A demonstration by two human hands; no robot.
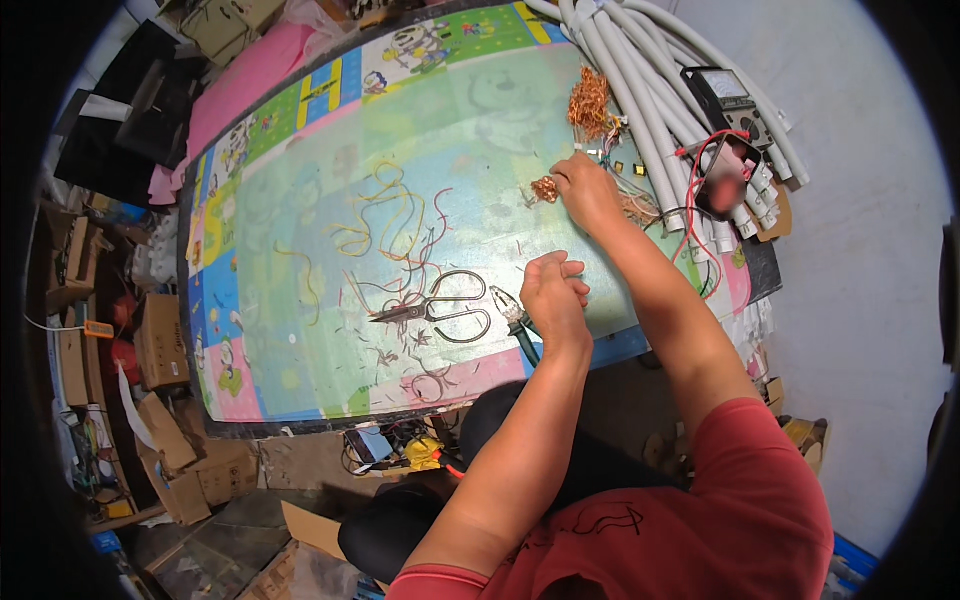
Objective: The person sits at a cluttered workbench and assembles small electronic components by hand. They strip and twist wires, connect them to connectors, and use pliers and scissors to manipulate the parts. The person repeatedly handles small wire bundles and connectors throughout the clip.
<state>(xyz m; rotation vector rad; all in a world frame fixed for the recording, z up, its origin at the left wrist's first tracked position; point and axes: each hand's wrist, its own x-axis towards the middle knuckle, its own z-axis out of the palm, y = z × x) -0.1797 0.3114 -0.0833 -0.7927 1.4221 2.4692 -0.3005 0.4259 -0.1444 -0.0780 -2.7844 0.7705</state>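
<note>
We have a small clump of copper wire [544, 190] lying on the upper right part of the desk [450, 130], and we read the clock from there, with twelve toward the far edge. Our right hand [590, 190] sits just beside it at three o'clock, thumb and fingers bent close together at the clump's edge; we cannot tell whether they are clamped on any strand. Our left hand [555, 300] is held at six o'clock, apart from the clump, its fingers curled in toward the palm, and we cannot make out whether they hold anything. At one o'clock lies a bigger heap of copper wire [592, 104]. Between six and seven we see the pliers [515, 322] with green handles, near our left hand, and beyond them, between seven and eight, the black scissors [428, 310], blades pointing to nine. Loose yellow wires [355, 240] sprawl toward nine, with dark scraps [400, 340] around the scissors. At two o'clock we have a bundle of white pipes [655, 115] and a black meter [735, 100] on top of them. Past the desk, a pink sheet [240, 85] shows at ten and a cardboard box [162, 340] at eight.
</note>
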